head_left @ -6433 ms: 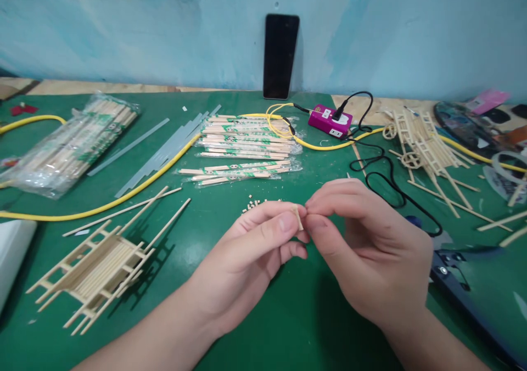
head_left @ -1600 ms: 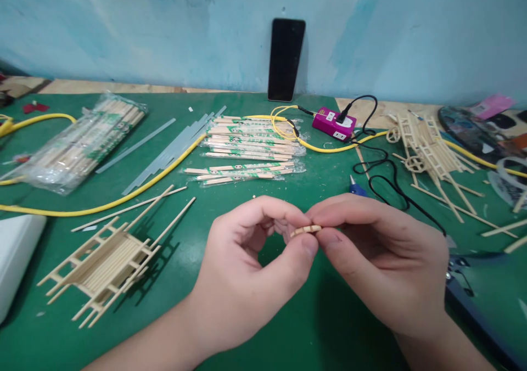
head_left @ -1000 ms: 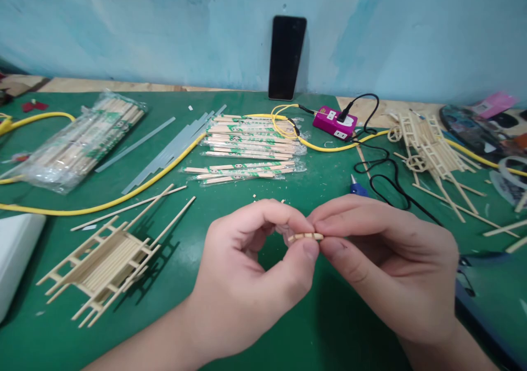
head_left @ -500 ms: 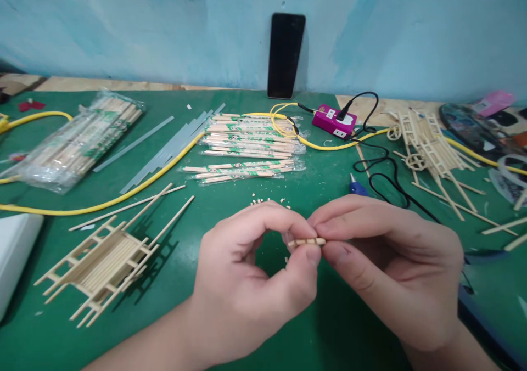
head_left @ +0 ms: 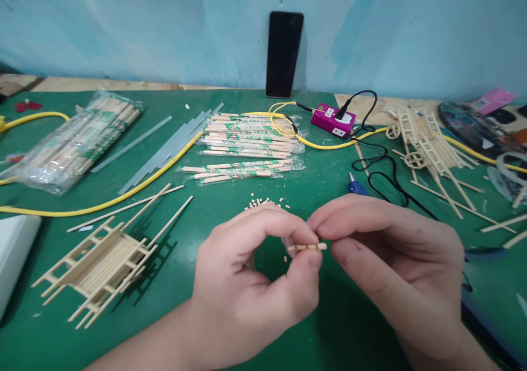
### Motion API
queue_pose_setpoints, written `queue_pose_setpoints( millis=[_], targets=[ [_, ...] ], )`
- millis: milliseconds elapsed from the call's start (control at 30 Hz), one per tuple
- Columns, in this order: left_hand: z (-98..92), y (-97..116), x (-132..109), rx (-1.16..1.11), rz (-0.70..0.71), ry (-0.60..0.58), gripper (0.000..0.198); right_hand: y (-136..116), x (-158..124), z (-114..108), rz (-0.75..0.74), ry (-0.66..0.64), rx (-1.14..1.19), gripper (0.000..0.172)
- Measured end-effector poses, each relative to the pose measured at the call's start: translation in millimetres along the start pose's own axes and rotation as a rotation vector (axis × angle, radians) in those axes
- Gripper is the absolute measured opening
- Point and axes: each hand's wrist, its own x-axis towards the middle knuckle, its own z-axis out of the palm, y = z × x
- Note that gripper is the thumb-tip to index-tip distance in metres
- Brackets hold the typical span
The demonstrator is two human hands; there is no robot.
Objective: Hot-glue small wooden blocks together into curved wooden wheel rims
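Both hands hold a short, thin wooden stick [head_left: 307,246] with small notches or tiny glued pieces along it. My left hand [head_left: 251,275] pinches its left end between thumb and fingertips, and my right hand [head_left: 389,261] pinches its right end. The fingers hide little of the stick. Just beyond my left hand lies a small scatter of tiny wooden blocks [head_left: 261,202] on the green cutting mat [head_left: 230,217], partly hidden behind my knuckles.
To the left stands a ladder-like chopstick frame [head_left: 102,266]. Wrapped chopsticks [head_left: 247,140], grey glue sticks [head_left: 164,151] and a yellow cable [head_left: 123,195] lie beyond. A blue-tipped glue gun [head_left: 357,187], black cord and wooden wheeled model [head_left: 432,151] lie right.
The stick now lies level between my fingers, where it stood upright in the oldest frame. My hands have dropped slightly, showing more of the tiny blocks behind them.
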Motion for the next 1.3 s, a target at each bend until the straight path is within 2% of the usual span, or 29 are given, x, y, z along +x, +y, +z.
queue_pose_setpoints(
  millis=[233, 400, 500, 567, 633, 700, 767, 833, 967, 1000, 1100, 1133, 1200, 1233, 1300],
  targets=[
    [2.2, 1, 3, 0.046, 0.039, 0.024, 0.020, 5, -5, -2, 0.133, 0.036, 0.100, 0.030],
    [5.3, 2, 8, 0.108, 0.189, 0.042, 0.020, 4, -2, -5, 0.274, 0.043, 0.234, 0.024],
    [5.6, 1, 8, 0.123, 0.185, 0.045, 0.020, 6, -2, -5, 0.299, 0.043, 0.265, 0.023],
    [5.3, 1, 8, 0.128, 0.177, 0.041, 0.020, 8, -3, -4, 0.295, 0.044, 0.219, 0.029],
    [4.9, 0, 8, 0.134, 0.175, 0.040, 0.021, 11, -4, -1, 0.250, 0.120, 0.117, 0.044],
    [4.7, 0, 7, 0.139, 0.183, 0.047, 0.021, 14, -4, 1, 0.189, 0.252, -0.002, 0.058],
    [4.8, 1, 7, 0.145, 0.192, 0.069, 0.020, 17, -2, 3, 0.140, 0.362, -0.068, 0.063],
    [5.0, 1, 8, 0.161, 0.186, 0.098, 0.020, 19, 0, 3, 0.129, 0.403, -0.043, 0.056],
    [5.7, 3, 9, 0.200, 0.142, 0.136, 0.020, 21, 4, 1, 0.062, 0.430, 0.033, 0.026],
    [5.9, 3, 9, 0.205, 0.133, 0.137, 0.020, 22, 5, 0, 0.040, 0.434, -0.002, 0.027],
    [6.1, 3, 9, 0.216, 0.128, 0.131, 0.019, 23, 6, -3, 0.048, 0.351, -0.166, 0.048],
    [6.1, 3, 9, 0.221, 0.129, 0.131, 0.020, 23, 5, -4, 0.086, 0.295, -0.175, 0.045],
    [5.7, 2, 9, 0.224, 0.136, 0.124, 0.020, 22, 3, -5, 0.218, 0.174, -0.064, 0.022],
    [5.4, 2, 9, 0.224, 0.143, 0.121, 0.021, 21, 2, -5, 0.289, 0.122, 0.022, 0.020],
    [4.7, 0, 10, 0.216, 0.164, 0.106, 0.021, 17, -1, -5, 0.394, 0.049, 0.151, 0.029]
  ],
)
